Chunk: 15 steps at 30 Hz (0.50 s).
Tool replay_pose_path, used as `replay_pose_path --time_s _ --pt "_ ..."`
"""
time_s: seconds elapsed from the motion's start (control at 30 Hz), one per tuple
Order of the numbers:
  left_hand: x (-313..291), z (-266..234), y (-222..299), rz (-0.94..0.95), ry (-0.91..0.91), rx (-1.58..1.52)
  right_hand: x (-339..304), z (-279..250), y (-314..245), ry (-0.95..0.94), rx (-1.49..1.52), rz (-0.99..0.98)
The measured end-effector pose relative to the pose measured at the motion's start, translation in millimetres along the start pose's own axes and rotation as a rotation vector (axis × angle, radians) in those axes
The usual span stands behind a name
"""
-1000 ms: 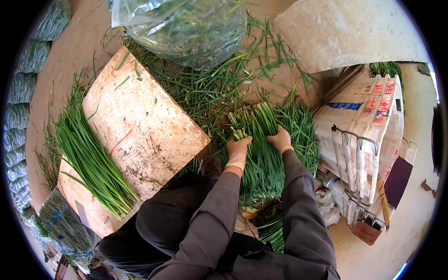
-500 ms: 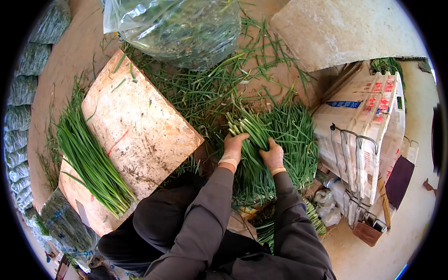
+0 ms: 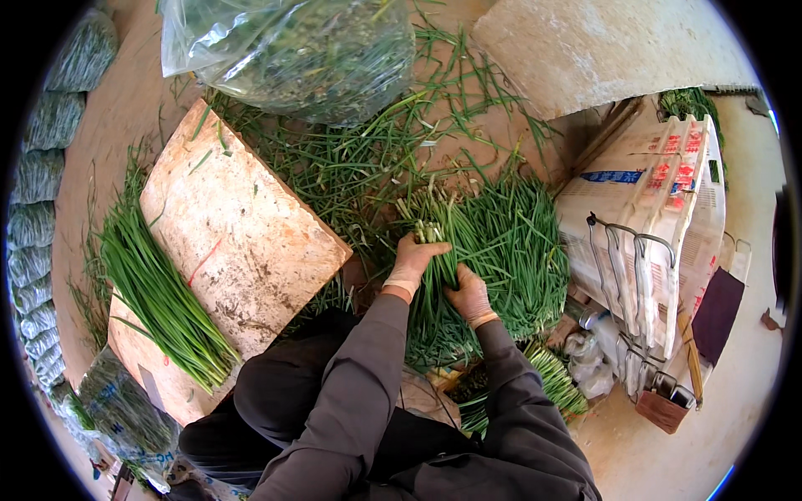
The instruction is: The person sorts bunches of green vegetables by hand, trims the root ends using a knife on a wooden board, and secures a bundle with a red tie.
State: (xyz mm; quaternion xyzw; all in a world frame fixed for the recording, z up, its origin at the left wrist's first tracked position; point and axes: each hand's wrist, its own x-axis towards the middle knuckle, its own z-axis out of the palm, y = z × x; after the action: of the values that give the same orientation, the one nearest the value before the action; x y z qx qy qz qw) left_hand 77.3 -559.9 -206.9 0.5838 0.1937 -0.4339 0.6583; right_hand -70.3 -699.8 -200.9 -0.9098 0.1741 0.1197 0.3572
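My left hand [image 3: 413,259] is closed round a small bunch of garlic chives [image 3: 429,231], its pale stem ends pointing away from me. Just nearer and to the right, my right hand [image 3: 469,298] grips the green leaves of the same bunch. Both hands seem to wear thin, pale gloves. Beneath and beside them lies a large heap of garlic chives [image 3: 520,246]. Another neat bundle of chives [image 3: 163,288] rests along the left side of a stained, pale board [image 3: 242,225], away from both hands.
A big clear plastic bag [image 3: 292,58] of greens stands at the far side, with loose leaves [image 3: 368,159] strewn around it. To the right is a white printed panel [image 3: 639,209] with metal hooks. Wrapped bundles [image 3: 38,175] line the left edge. A slab [image 3: 614,50] sits far right.
My right hand has moved left and slightly nearer, closer to my left hand. The held bunch now stands more upright, where before it slanted. The view has shifted slightly.
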Motion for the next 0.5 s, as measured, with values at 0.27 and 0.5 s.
replay_pose_path --time_s 0.27,0.5 --pt "-4.1 -5.1 -1.2 0.035 0.013 -0.023 33.6 -93.2 -30.0 -0.391 -0.132 0.329" --pt "-10.5 2.3 9.8 0.051 -0.066 -0.014 94.8 -95.2 -53.3 -0.046 0.373 0.165"
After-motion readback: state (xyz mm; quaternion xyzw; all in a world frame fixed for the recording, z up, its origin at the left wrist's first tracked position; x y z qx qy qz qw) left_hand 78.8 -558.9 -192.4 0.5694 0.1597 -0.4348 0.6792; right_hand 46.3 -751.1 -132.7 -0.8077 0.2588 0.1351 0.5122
